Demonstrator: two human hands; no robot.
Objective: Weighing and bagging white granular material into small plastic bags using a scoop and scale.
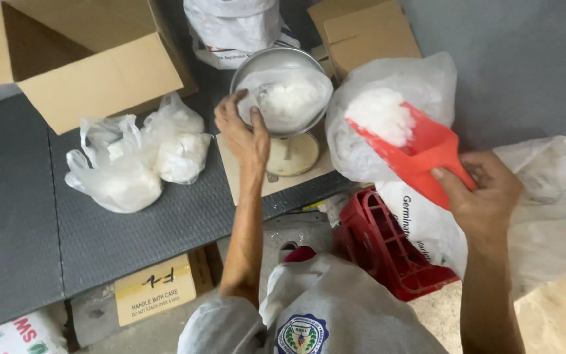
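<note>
Red scoop [420,154] heaped with white powder [381,115], held over the open white sack [394,92] right of the scale. Right hand [483,193] closed around the scoop's handle, forearm rising from lower right. Left hand [244,134] stretched forward, fingers pinching the rim of a clear bag [289,98] sitting in the metal pan [276,62] of the scale [293,154]. Knotted filled bags [135,157] on the grey bench [27,216] to the left, open cardboard box [80,59] behind, red crate [388,249] below.

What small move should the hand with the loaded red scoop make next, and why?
Probably carry the red plastic scoop, heaped with white powder, across to the clear plastic bag in the metal scale pan and tip it in: the left hand holds that bag's edge open.
</note>
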